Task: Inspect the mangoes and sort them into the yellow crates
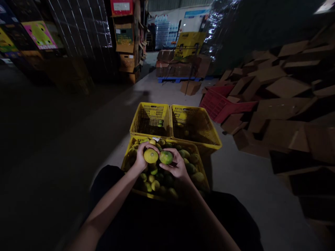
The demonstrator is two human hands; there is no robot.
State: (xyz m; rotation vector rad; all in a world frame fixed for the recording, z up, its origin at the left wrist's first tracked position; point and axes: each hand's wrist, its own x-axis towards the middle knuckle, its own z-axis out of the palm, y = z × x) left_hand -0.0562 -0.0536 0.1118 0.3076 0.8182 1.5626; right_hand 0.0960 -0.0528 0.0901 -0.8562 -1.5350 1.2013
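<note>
My left hand (142, 157) is closed around a yellow lemon (151, 156). In my right hand (180, 165) is a mostly green lemon (166, 157) with a yellowish patch. The two fruits are held side by side, close together, above a full yellow crate (204, 174). Many yellow and green lemons (155, 185) lie in that crate, some hidden under my hands and forearms. Beyond it stand a left yellow crate (134, 120) with a few green fruits (160, 123) and a right yellow crate (213, 130) with a few yellowish fruits.
A heap of cardboard boxes (282, 108) fills the right side, with a red crate (216, 104) at its edge. Stacked cartons (127, 62) rise at the back left. Farther back, a blue pallet (178, 80) carries boxes. My knees flank the full crate.
</note>
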